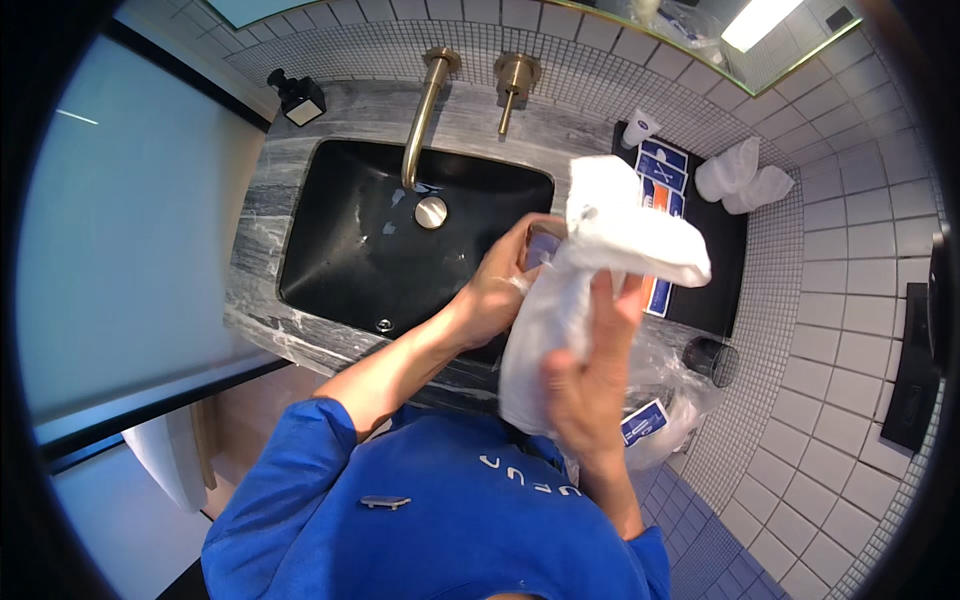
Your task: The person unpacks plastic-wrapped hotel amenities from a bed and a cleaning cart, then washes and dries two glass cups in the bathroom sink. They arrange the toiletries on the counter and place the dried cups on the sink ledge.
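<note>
My left hand [495, 289] is at the right front edge of the black sink, its fingers curled around a crumpled clear plastic wrapper with a bluish patch [541, 249]. Just right of it, a white cloth [637, 240], likely a folded slipper or towel, hangs in front of me and hides part of the counter. My right hand [592, 375] is raised against the lower part of the cloth, fingers pointing up and blurred. Whether its fingers close on the cloth cannot be told.
The black sink [337, 225] has a brass spout [421, 120] over it. A black tray [701, 292] holds flat packets [661, 157], a white tube [639, 129] and wrapped cups [727, 171]. A dark glass [709, 360] and a clear plastic bag [675, 420] lie at right. A soap bottle [302, 101] stands back left.
</note>
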Tool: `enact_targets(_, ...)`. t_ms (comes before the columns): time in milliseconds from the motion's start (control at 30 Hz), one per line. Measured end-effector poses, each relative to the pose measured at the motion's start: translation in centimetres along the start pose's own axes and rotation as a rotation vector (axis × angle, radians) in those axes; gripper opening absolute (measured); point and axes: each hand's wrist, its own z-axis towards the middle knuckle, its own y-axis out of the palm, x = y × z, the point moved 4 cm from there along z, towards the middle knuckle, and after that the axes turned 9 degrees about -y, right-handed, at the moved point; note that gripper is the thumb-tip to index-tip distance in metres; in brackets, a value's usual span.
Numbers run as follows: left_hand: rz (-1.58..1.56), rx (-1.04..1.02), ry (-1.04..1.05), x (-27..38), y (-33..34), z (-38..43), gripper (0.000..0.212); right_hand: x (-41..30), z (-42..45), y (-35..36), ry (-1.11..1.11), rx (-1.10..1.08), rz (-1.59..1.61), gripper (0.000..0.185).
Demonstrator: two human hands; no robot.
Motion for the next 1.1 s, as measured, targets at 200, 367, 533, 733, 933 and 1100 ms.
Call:
enact_targets(200, 0.14, -0.02, 0.151, 1.0, 1.0, 0.6, 0.058, 1.6, 2.4, -0.2, 0.052, 0.044, 0.186, 0.098)
enact_targets(367, 0.284, 0.006, 0.128, 2.2, 1.8, 1.2, 0.074, 3.8, 2.5, 0.6, 0.147, 0.31, 0.906, 0.065)
enact_targets(533, 0.263, -0.005, 0.117, 1.7, 1.5, 1.5, 0.076, 6.8, 1.8, 0.4, 0.371, 0.43, 0.848, 0.072)
enact_targets(733, 0.251, 0.008, 0.112, 0.3, 0.7, 2.3, 0.064, 6.6, 0.3, 1.7, 0.383, 0.326, 1.348, 0.073)
enact_targets(933, 1.063, 0.238, 0.443, 3.0, 1.6, 1.1, 0.072, 9.2, -0.2, 2.3, 0.633, 0.425, 1.48, 0.067)
enact_targets(1100, 0.713, -0.008, 0.054, 1.7, 2.6, 1.4, 0.096, 8.2, 0.6, -0.1, 0.43, 0.474, 0.92, 0.061)
